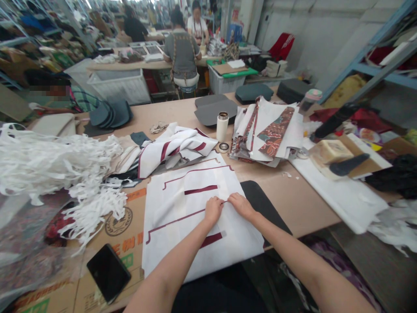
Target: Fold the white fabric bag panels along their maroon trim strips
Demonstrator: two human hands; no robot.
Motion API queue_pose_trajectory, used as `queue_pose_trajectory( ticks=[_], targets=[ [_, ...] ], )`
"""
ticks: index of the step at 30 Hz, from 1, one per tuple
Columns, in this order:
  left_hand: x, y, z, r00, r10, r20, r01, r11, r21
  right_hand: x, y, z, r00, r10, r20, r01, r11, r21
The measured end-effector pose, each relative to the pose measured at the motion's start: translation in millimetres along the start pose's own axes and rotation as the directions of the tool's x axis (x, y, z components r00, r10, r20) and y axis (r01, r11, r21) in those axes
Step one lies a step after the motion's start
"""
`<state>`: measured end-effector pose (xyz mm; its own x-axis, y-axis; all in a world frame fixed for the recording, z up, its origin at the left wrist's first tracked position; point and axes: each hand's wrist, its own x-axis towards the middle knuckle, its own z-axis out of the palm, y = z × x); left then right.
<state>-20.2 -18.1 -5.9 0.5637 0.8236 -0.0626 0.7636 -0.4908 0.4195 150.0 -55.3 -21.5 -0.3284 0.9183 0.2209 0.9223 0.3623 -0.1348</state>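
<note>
White fabric panels with thin maroon lines and short maroon bars lie on the table in front of me, the nearest edge hanging over the front. My left hand rests on the top panel, fingers closed at the end of a maroon line. Close beside it, my right hand pinches the same line, and a short dark stretch of it shows between my fingertips. Exactly what lies under the fingers is hidden. Under the panels' right side a dark grey rounded pad sticks out.
A cream bottle stands uncapped beyond the panels, its lid nearby. White strips pile up at left, above a cardboard sheet and a black phone. Patterned pieces are stacked at right. Several people sit farther back.
</note>
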Motion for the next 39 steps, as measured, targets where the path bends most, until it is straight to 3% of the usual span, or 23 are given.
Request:
queue_pose_trajectory(
  ticks=[5,10,17,20,27,32,39],
  targets=[
    [2,-4,9.7,0.994,0.111,-0.001,-0.110,0.993,0.047,-4,2,4,0.999,-0.007,-0.050,0.009,1.000,0.025],
    [-3,-5,7.9,0.972,0.233,0.024,-0.234,0.957,0.173,-7,-1,1,0.994,-0.083,-0.073,0.082,0.996,-0.017],
    [-11,-7,5.1,0.989,0.145,-0.025,-0.140,0.979,0.145,-11,-5,-5,0.979,-0.180,-0.091,0.178,0.983,-0.036],
    [-16,-12,5.4,0.985,0.168,-0.026,-0.161,0.971,0.175,-12,-9,-6,0.980,-0.190,-0.056,0.187,0.980,-0.064],
    [-24,-14,3.6,0.975,0.220,-0.016,-0.208,0.941,0.266,-9,-34,-2,0.998,-0.062,-0.022,0.059,0.992,-0.109],
    [-31,-22,5.4,0.993,0.094,-0.076,-0.081,0.984,0.161,-15,-36,2,0.992,-0.104,-0.076,0.101,0.994,-0.039],
    [-32,-34,4.5,0.993,-0.071,-0.098,0.063,0.994,-0.090,-8,-42,20,0.988,0.062,-0.143,-0.053,0.997,0.063]
  ],
)
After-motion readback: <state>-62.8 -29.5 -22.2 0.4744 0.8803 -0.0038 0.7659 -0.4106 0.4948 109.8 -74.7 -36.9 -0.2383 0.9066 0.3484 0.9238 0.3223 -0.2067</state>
